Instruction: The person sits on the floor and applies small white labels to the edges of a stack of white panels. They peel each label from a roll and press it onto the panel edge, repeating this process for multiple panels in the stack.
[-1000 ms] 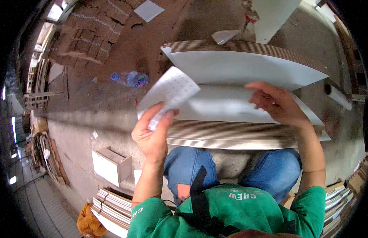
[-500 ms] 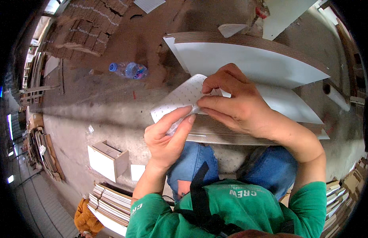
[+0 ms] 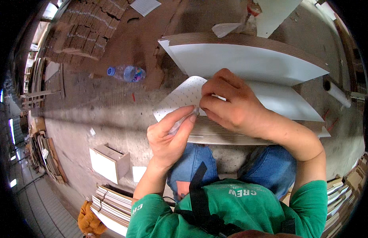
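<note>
White dark-flecked sheet [image 3: 178,96], curved, pinched by left hand [image 3: 165,137], grip of right hand [image 3: 238,108] unclear

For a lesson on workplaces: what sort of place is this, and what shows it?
Probably a workshop or warehouse: a white-faced layered stack, brown cardboard-like stacks and a scuffed floor.

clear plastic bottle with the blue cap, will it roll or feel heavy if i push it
The clear plastic bottle with the blue cap would probably roll, since its rounded body lies on its side. It is likely light, as its walls look see-through and no liquid clearly shows.
</note>
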Action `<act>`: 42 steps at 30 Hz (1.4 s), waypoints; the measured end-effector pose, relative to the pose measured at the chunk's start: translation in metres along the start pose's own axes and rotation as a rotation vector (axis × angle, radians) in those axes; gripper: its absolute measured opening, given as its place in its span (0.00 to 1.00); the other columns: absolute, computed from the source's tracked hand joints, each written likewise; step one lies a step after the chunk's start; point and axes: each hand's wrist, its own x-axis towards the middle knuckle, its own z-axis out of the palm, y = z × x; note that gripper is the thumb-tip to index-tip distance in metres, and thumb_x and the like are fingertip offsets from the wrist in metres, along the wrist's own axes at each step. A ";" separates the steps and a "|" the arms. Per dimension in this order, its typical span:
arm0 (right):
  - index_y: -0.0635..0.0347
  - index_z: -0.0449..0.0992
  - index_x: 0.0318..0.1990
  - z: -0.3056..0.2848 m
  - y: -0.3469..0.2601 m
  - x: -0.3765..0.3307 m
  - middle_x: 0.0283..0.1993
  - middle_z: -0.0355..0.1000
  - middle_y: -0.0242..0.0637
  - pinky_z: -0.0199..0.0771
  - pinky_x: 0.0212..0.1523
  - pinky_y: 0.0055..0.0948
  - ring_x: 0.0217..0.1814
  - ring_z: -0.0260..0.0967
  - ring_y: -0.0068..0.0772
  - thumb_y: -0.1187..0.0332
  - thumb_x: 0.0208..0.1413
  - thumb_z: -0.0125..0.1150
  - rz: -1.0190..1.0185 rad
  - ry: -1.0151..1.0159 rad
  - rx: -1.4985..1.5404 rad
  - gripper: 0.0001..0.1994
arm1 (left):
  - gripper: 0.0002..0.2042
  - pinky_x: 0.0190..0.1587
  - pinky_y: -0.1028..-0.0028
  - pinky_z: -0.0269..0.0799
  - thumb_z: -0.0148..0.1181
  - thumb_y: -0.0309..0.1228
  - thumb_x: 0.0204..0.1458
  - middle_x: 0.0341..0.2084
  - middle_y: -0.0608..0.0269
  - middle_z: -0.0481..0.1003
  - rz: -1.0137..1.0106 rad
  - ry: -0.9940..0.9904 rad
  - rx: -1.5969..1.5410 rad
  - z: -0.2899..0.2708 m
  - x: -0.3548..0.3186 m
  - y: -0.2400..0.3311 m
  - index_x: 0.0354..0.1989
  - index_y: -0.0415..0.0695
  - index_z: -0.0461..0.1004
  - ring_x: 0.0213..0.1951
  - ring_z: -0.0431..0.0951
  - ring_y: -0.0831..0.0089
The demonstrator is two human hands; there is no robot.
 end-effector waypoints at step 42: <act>0.55 0.74 0.26 -0.125 0.151 -0.185 0.26 0.71 0.35 0.71 0.28 0.29 0.28 0.70 0.35 0.65 0.45 0.63 0.781 0.484 -0.804 0.06 | 0.24 0.43 0.76 0.66 0.62 0.22 0.43 0.39 0.59 0.71 -0.039 0.392 -0.470 0.034 0.136 -0.115 0.51 0.34 0.62 0.38 0.72 0.73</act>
